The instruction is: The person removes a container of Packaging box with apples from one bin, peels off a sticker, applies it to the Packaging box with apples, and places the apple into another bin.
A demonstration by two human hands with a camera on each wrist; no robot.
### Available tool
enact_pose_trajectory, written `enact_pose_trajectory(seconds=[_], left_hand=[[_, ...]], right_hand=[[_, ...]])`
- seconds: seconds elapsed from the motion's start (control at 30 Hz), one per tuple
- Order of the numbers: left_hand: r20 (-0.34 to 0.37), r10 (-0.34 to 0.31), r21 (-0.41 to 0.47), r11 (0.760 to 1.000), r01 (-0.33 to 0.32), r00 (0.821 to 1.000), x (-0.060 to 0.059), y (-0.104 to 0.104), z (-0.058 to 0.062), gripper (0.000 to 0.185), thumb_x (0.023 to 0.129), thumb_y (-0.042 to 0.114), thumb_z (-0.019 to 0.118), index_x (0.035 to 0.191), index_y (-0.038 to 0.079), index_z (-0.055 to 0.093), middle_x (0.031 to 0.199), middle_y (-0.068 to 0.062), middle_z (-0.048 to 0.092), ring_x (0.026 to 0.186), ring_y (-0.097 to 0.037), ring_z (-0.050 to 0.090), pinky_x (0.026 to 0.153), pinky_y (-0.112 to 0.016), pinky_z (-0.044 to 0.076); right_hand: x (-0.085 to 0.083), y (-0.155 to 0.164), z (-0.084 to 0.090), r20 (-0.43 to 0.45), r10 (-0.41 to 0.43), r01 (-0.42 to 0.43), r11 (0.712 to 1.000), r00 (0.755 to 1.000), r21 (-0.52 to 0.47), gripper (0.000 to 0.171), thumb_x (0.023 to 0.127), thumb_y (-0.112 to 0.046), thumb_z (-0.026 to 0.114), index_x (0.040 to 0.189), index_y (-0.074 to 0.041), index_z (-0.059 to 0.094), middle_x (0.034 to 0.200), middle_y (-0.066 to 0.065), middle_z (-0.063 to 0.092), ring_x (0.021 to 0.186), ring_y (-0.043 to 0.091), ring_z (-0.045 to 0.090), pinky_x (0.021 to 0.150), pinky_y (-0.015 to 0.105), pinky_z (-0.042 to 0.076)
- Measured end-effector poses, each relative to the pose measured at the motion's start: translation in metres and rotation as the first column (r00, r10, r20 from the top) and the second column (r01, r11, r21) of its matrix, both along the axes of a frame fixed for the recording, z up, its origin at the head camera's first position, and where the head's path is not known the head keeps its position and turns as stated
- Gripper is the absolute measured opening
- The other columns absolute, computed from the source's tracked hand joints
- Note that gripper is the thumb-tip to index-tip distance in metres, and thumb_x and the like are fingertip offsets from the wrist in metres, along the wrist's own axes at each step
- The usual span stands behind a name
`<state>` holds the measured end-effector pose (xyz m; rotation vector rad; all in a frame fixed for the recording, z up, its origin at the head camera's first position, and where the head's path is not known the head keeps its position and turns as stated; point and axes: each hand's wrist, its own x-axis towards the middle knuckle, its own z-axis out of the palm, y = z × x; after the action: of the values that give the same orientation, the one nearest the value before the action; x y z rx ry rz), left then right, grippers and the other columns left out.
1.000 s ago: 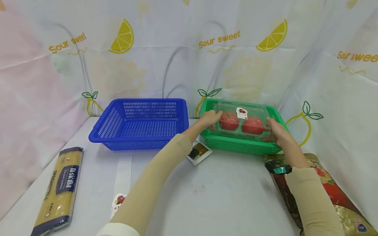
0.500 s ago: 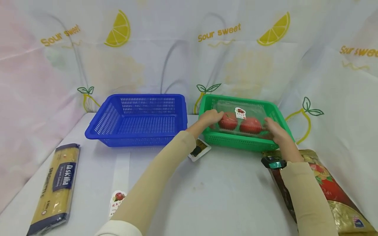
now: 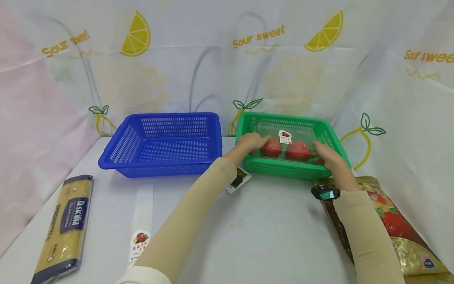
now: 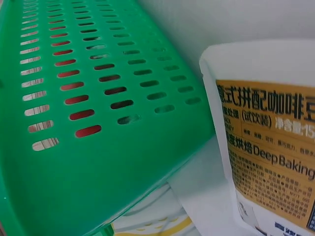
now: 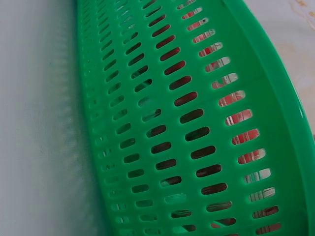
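A clear plastic box [image 3: 285,135] with red round fruits [image 3: 297,150] inside and a white label on its lid sits down within the green basket [image 3: 283,167]. At its left end my left hand [image 3: 251,142] grips the box, thumb on the near upper corner. The right end is held by my right hand [image 3: 330,156], its lower fingers hidden inside the basket. Neither hand shows in the wrist views. There, the slotted green basket wall [image 4: 98,172] fills much of the left one, and the basket side [image 5: 172,123] in the right one has red showing through its slots.
A blue basket [image 3: 166,170] stands left of the green one. A coffee pouch [image 4: 266,147] lies by the green basket, partly behind my left sleeve. Spaghetti [image 3: 64,228] lies far left, a fruit label strip [image 3: 140,242] near it, a red-gold bag [image 3: 400,228] at right.
The plastic box has sunk lower into the green basket, both hands going down with it. The whole head view has shifted slightly.
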<state>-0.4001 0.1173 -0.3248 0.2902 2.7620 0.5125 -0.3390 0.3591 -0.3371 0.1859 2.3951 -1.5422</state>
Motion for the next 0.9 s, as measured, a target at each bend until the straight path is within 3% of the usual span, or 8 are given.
enact_pose_trajectory(seconds=[0.17, 0.43, 0.57, 0.7, 0.8, 0.9], left_hand=[[-0.001, -0.010, -0.051, 0.999, 0.010, 1.000, 0.0013, 0.0012, -0.0014, 0.070, 0.091, 0.064, 0.020, 0.119, 0.015, 0.060, 0.071, -0.002, 0.063, 0.055, -0.013, 0.059, 0.043, -0.024, 0.034], [-0.012, -0.022, -0.092, 0.996, 0.021, 1.000, -0.0005, 0.0030, -0.0048, 0.070, 0.091, 0.063, 0.018, 0.126, 0.015, 0.055, 0.095, -0.004, 0.063, 0.057, -0.012, 0.051, 0.051, -0.025, 0.038], [-0.003, -0.023, -0.121, 0.992, 0.023, 1.000, -0.0003, 0.0031, -0.0051, 0.072, 0.091, 0.063, 0.018, 0.130, 0.014, 0.052, 0.086, -0.004, 0.062, 0.057, -0.013, 0.053, 0.052, -0.025, 0.037], [-0.027, -0.012, -0.134, 0.991, 0.009, 1.000, 0.0006, 0.0050, -0.0049, 0.071, 0.091, 0.063, 0.019, 0.130, 0.014, 0.052, 0.077, -0.002, 0.061, 0.057, -0.013, 0.056, 0.052, -0.026, 0.039], [-0.039, -0.012, -0.147, 0.989, 0.007, 0.999, 0.0010, 0.0068, -0.0053, 0.070, 0.092, 0.062, 0.019, 0.130, 0.014, 0.053, 0.081, -0.003, 0.064, 0.055, -0.013, 0.055, 0.053, -0.026, 0.039], [-0.048, -0.020, -0.166, 0.986, 0.012, 0.999, 0.0011, 0.0076, -0.0063, 0.071, 0.091, 0.063, 0.018, 0.131, 0.014, 0.051, 0.098, -0.004, 0.064, 0.054, -0.013, 0.053, 0.052, -0.026, 0.039]], right_hand=[[0.0014, -0.0013, 0.0007, 0.017, -0.007, 0.007, 0.999, 1.000, 0.036, 0.061, 0.095, -0.028, 0.014, 0.142, 0.008, -0.004, 0.142, 0.037, -0.001, 0.132, 0.046, 0.009, 0.103, 0.049, 0.027], [-0.0007, 0.0010, -0.0011, 0.029, 0.015, -0.017, 0.998, 0.999, 0.068, 0.060, 0.096, -0.027, 0.015, 0.141, 0.010, 0.001, 0.140, 0.036, 0.008, 0.130, 0.044, 0.016, 0.104, 0.049, 0.025], [-0.0007, 0.0005, -0.0005, 0.032, 0.013, -0.016, 0.995, 0.999, 0.094, 0.061, 0.096, -0.028, 0.017, 0.140, 0.014, 0.008, 0.121, 0.031, 0.027, 0.115, 0.038, 0.030, 0.099, 0.047, 0.031], [-0.0004, 0.0002, 0.0014, 0.026, 0.004, -0.006, 0.994, 1.000, 0.107, 0.059, 0.095, -0.027, 0.018, 0.137, 0.014, 0.014, 0.103, 0.019, 0.030, 0.100, 0.031, 0.032, 0.090, 0.044, 0.035], [0.0000, 0.0004, 0.0028, 0.028, 0.012, -0.015, 0.993, 1.000, 0.119, 0.059, 0.095, -0.027, 0.017, 0.138, 0.014, 0.013, 0.106, 0.022, 0.029, 0.101, 0.032, 0.031, 0.088, 0.043, 0.035], [0.0002, 0.0012, 0.0029, 0.036, 0.020, -0.024, 0.991, 0.999, 0.133, 0.061, 0.095, -0.028, 0.017, 0.141, 0.012, 0.009, 0.122, 0.031, 0.026, 0.111, 0.038, 0.030, 0.093, 0.046, 0.032]])
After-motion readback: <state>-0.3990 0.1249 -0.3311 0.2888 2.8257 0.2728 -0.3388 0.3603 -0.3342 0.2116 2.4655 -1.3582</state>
